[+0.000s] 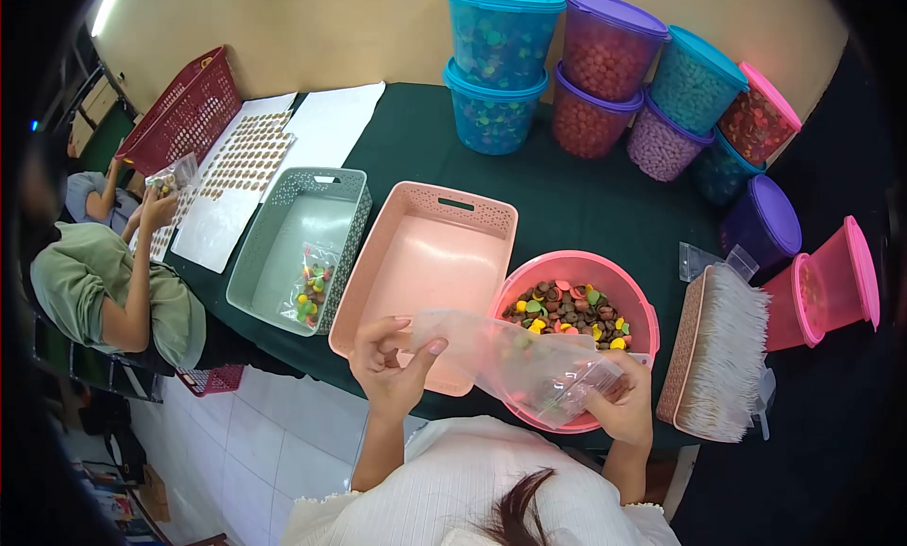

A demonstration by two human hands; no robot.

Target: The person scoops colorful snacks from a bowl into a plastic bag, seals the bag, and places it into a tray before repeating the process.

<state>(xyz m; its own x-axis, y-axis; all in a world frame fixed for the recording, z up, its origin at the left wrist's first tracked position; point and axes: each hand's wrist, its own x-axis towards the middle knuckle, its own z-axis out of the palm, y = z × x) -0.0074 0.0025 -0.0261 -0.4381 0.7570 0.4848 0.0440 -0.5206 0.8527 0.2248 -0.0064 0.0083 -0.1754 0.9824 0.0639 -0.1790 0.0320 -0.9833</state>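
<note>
A clear plastic bag (553, 366) is stretched between my two hands, in front of my chest. My left hand (389, 366) pinches its left end between thumb and fingers, over the near edge of the peach basket (430, 263). At the other end, my right hand (624, 401) grips the bag near the rim of a pink tub (588, 260). Brown, yellow, green and pink button-shaped pieces (567, 305) lie in this tub, partly hidden by the bag. No pieces show inside the bag I hold.
A grey-green basket (302, 201) holds a filled bag (310, 289). To the right stands a basket packed with plastic bags (723, 357). Lidded tubs (501, 36) are stacked at the back. At left, a co-worker (123, 281) holds a small bag (170, 179) beside sticker sheets (250, 149).
</note>
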